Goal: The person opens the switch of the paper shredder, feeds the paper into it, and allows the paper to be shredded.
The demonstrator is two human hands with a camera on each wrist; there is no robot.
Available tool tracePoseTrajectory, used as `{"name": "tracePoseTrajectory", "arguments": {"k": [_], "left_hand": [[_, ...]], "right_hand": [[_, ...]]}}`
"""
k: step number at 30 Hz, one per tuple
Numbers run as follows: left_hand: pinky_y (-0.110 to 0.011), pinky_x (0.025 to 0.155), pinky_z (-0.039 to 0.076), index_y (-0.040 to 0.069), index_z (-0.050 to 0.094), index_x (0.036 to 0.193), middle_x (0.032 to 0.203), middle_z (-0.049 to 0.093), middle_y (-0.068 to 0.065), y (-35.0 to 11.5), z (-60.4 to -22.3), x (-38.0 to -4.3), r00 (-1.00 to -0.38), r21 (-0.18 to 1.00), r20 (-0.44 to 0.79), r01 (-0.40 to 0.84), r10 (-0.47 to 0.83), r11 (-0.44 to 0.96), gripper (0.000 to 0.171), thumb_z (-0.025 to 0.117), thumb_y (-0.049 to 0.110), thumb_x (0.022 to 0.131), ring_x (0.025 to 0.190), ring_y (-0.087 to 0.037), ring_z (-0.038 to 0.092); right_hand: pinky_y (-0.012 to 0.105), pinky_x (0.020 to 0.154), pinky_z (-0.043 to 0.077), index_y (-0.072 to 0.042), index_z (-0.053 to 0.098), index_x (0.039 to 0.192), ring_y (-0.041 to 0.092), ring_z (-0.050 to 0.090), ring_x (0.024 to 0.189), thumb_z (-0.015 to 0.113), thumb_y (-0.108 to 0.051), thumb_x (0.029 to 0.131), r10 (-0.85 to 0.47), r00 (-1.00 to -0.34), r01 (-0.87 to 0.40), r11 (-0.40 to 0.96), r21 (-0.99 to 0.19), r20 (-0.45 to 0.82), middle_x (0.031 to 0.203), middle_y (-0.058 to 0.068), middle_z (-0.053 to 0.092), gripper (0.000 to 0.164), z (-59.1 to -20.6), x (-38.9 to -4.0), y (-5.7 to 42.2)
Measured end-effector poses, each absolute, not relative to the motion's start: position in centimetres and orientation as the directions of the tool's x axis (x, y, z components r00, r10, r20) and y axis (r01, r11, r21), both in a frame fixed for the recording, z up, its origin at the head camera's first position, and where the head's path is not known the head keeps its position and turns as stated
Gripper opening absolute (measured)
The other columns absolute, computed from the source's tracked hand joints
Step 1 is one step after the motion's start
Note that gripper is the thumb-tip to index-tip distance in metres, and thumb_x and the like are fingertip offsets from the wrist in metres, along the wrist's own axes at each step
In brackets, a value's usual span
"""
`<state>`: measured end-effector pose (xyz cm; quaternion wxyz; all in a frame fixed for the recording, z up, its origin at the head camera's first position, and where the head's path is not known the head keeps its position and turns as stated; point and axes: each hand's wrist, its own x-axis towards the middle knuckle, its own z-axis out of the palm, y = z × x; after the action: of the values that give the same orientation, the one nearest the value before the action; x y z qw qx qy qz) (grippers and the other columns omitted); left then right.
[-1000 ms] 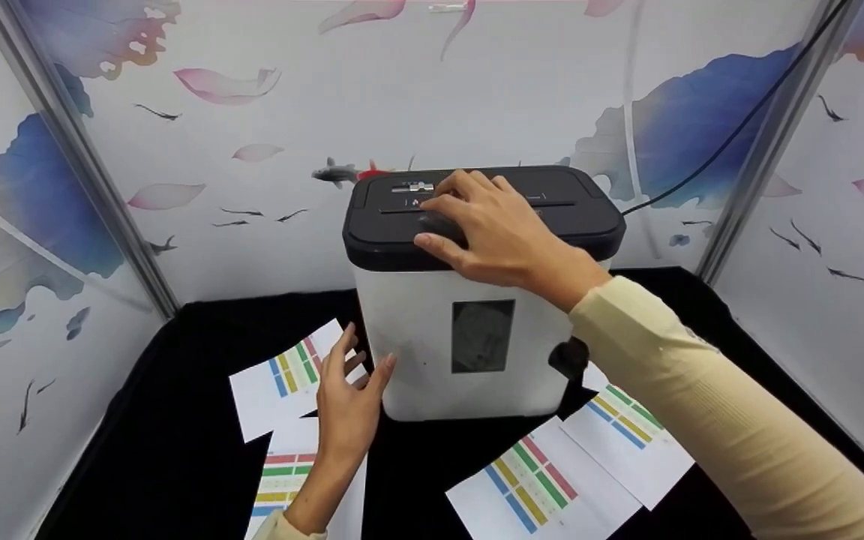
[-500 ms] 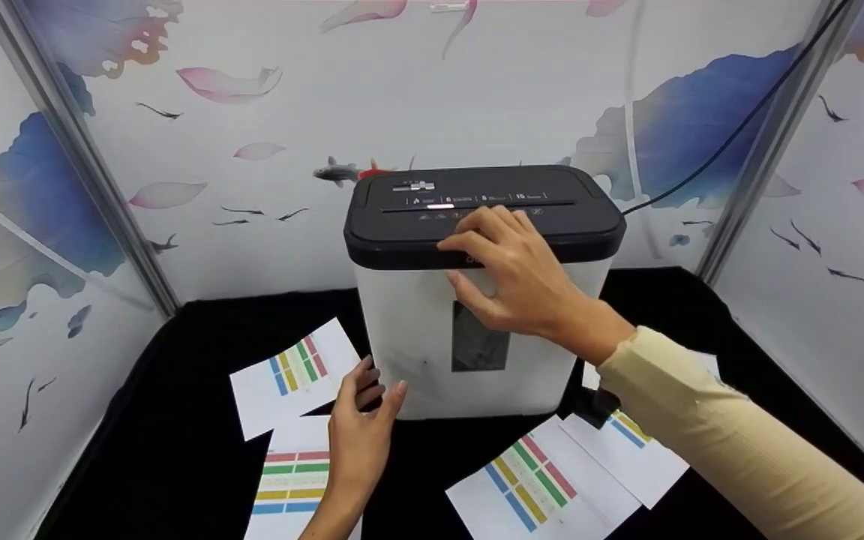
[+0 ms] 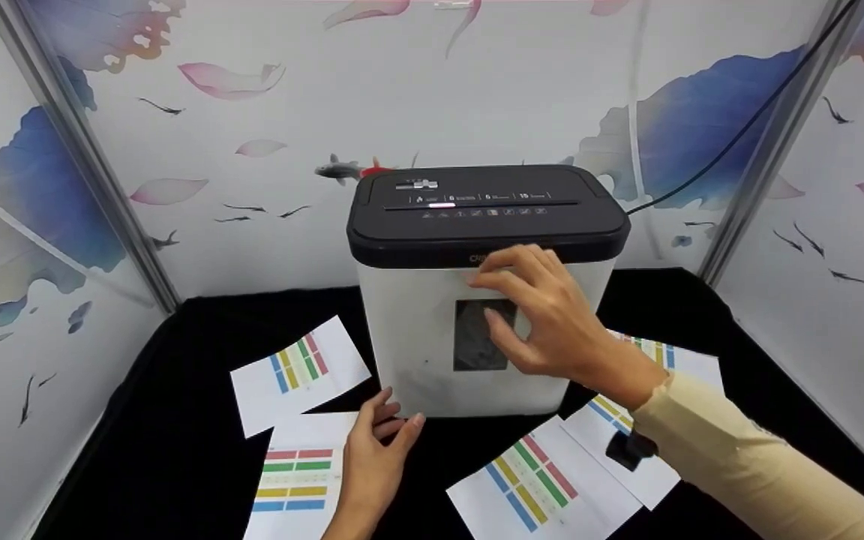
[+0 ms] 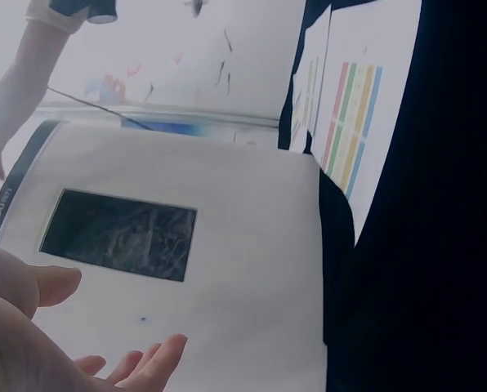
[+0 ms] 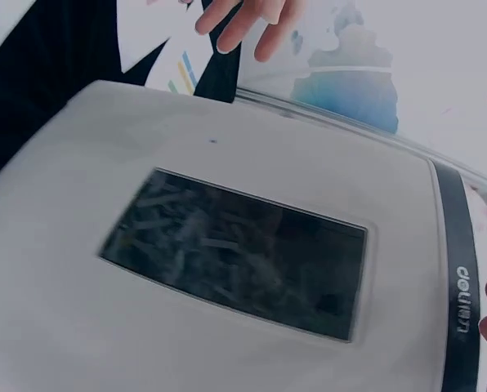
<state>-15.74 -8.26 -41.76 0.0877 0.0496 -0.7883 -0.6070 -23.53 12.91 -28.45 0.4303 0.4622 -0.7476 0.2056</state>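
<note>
A paper shredder (image 3: 409, 322) with a white bin and a black top (image 3: 488, 225) stands in the middle of the head view. A small light glows at its slot (image 3: 442, 205). Through the dark window (image 5: 235, 253) in the right wrist view, pale paper shreds show. My right hand (image 3: 548, 315) hovers in front of the bin, fingers loosely bent and holding nothing. Low by the bin's front left corner is my left hand (image 3: 376, 457), also holding nothing, its fingers relaxed. Whether its fingertips touch the bin is unclear.
Printed sheets with coloured bars lie on the black cloth (image 3: 154, 435): one sheet (image 3: 293, 379) left of the shredder, another sheet (image 3: 297, 465) nearer, and several at right, including a front sheet (image 3: 544, 480). A black cord (image 3: 732, 139) runs up right from the shredder.
My right hand has come off the shredder's top and moved down and toward me, uncovering the lit slot. My left hand has shifted down and slightly right.
</note>
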Motion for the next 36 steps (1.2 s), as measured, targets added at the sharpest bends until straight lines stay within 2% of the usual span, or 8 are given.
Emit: {"name": "tracePoseTrajectory", "arguments": {"k": [6, 10, 15, 18, 23, 27, 32, 36], "left_hand": [[-0.034, 0.083, 0.053, 0.008, 0.045, 0.132, 0.121, 0.057, -0.015, -7.7, -42.9, -14.9, -0.989, 0.959, 0.023, -0.021, -0.149, 0.283, 0.066, 0.068, 0.042, 0.08, 0.105, -0.026, 0.059], [-0.034, 0.082, 0.053, 0.008, 0.048, 0.128, 0.119, 0.058, -0.015, -7.2, -44.0, -14.3, -0.99, 0.96, 0.0, -0.04, -0.143, 0.275, 0.061, 0.069, 0.038, 0.08, 0.102, -0.024, 0.061], [-0.032, 0.076, 0.055, 0.005, 0.051, 0.124, 0.115, 0.059, -0.017, -7.0, -45.0, -14.0, -0.99, 0.974, -0.008, -0.039, -0.138, 0.223, 0.053, 0.07, 0.028, 0.08, 0.096, -0.024, 0.062], [-0.032, 0.072, 0.055, 0.001, 0.051, 0.123, 0.114, 0.058, -0.02, -7.2, -45.4, -14.0, -0.996, 0.983, -0.034, -0.049, -0.086, 0.179, 0.052, 0.069, 0.025, 0.081, 0.094, -0.023, 0.063], [-0.034, 0.069, 0.057, -0.004, 0.048, 0.124, 0.113, 0.056, -0.025, -7.4, -46.2, -14.1, -0.992, 0.984, -0.125, -0.123, 0.002, 0.132, 0.054, 0.069, 0.022, 0.081, 0.092, -0.022, 0.063], [-0.037, 0.068, 0.057, -0.006, 0.047, 0.125, 0.112, 0.056, -0.026, -7.2, -46.9, -14.0, -0.983, 0.972, -0.184, -0.179, 0.022, 0.15, 0.056, 0.069, 0.021, 0.081, 0.09, -0.023, 0.063], [-0.036, 0.066, 0.058, -0.007, 0.047, 0.125, 0.109, 0.059, -0.023, -6.6, -47.7, -14.0, -0.966, 0.949, -0.257, -0.251, 0.009, 0.194, 0.058, 0.071, 0.02, 0.08, 0.083, -0.023, 0.065], [-0.035, 0.065, 0.058, -0.009, 0.046, 0.126, 0.106, 0.06, -0.021, -6.3, -48.2, -14.0, -0.959, 0.941, -0.282, -0.274, 0.012, 0.2, 0.061, 0.072, 0.02, 0.079, 0.079, -0.022, 0.065]], "right_hand": [[0.036, 0.083, 0.039, -0.01, 0.065, 0.105, 0.022, 0.051, 0.097, 0.054, -0.016, 0.077, -0.492, -0.221, -0.871, 0.487, 0.056, 0.842, 0.108, 0.01, 0.058, 0.031, -30.1, -22.7, 14.5], [0.033, 0.084, 0.039, -0.009, 0.065, 0.105, 0.021, 0.052, 0.097, 0.055, -0.015, 0.077, -0.474, -0.245, -0.864, 0.502, 0.031, 0.846, 0.107, 0.011, 0.059, 0.031, -31.4, -22.4, 15.3], [0.029, 0.084, 0.04, -0.009, 0.065, 0.107, 0.019, 0.052, 0.097, 0.061, -0.011, 0.077, -0.461, -0.287, -0.853, 0.521, -0.005, 0.84, 0.108, 0.009, 0.059, 0.03, -33.3, -22.1, 16.2], [0.026, 0.084, 0.041, -0.011, 0.065, 0.108, 0.017, 0.052, 0.096, 0.065, -0.01, 0.075, -0.451, -0.307, -0.847, 0.531, -0.025, 0.838, 0.107, 0.007, 0.059, 0.032, -34.3, -21.8, 16.7], [0.02, 0.083, 0.042, -0.01, 0.064, 0.108, 0.015, 0.052, 0.095, 0.07, -0.009, 0.074, -0.445, -0.343, -0.838, 0.543, -0.056, 0.827, 0.107, 0.007, 0.06, 0.035, -35.9, -21.4, 17.6], [0.016, 0.084, 0.043, -0.011, 0.064, 0.108, 0.013, 0.053, 0.097, 0.074, -0.008, 0.072, -0.438, -0.375, -0.825, 0.56, -0.078, 0.817, 0.107, 0.005, 0.059, 0.037, -37.3, -21.0, 18.2], [0.013, 0.081, 0.044, -0.014, 0.064, 0.106, 0.009, 0.053, 0.096, 0.077, -0.012, 0.071, -0.423, -0.431, -0.785, 0.612, -0.1, 0.797, 0.105, 0.0, 0.059, 0.037, -38.9, -20.7, 18.9], [0.013, 0.072, 0.043, -0.014, 0.064, 0.104, 0.005, 0.052, 0.09, 0.077, -0.012, 0.072, -0.409, -0.482, -0.742, 0.661, -0.113, 0.775, 0.102, -0.001, 0.059, 0.034, -39.7, -20.4, 19.3]]}}
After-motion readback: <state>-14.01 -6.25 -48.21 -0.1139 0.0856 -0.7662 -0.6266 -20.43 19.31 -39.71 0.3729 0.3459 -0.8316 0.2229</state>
